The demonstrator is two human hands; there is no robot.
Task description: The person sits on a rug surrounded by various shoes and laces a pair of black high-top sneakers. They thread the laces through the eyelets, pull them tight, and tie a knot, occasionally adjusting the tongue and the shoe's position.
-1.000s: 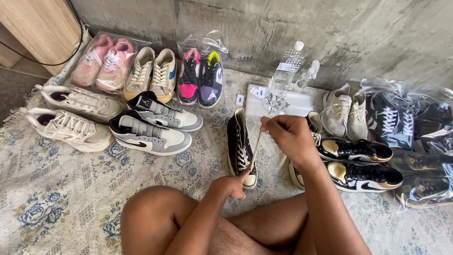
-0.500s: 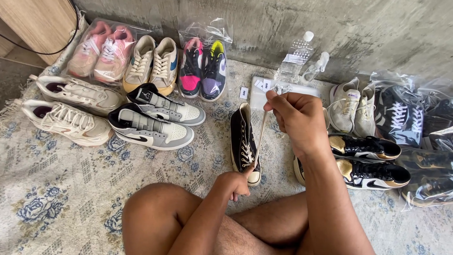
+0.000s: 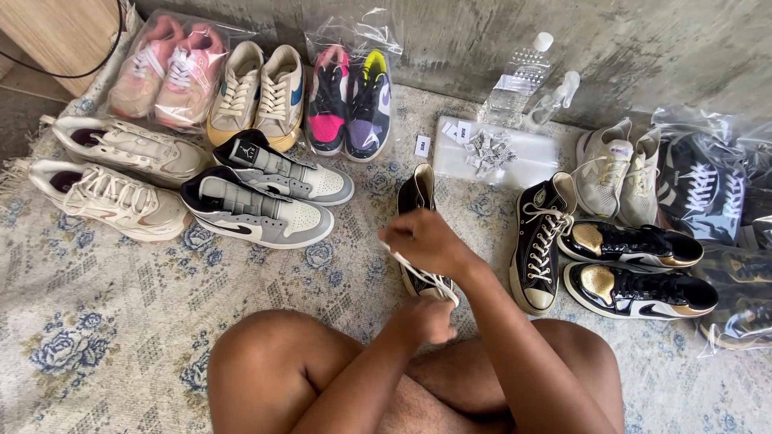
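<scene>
A black high-top canvas shoe [image 3: 418, 201] with white laces lies on the patterned rug [image 3: 96, 321] in front of my crossed legs. My right hand [image 3: 426, 241] hovers over its middle, pinching a white lace [image 3: 422, 275] that runs down toward the toe. My left hand [image 3: 426, 317] is closed at the toe end of the shoe, holding it there. The matching black high-top [image 3: 540, 241] stands to the right, laced.
Several pairs of shoes ring the rug: grey-black high-tops [image 3: 257, 201], cream trainers [image 3: 112, 173], bagged pink [image 3: 165, 68] and pink-purple [image 3: 350, 100] pairs, black-gold shoes [image 3: 635, 269]. A plastic bottle [image 3: 519, 80] and a clear bag of small tags [image 3: 490, 153] lie by the concrete wall.
My right hand has come down from its raised position near the tag bag to just over the shoe, with the lace now slack and low. The camera view has tilted down slightly.
</scene>
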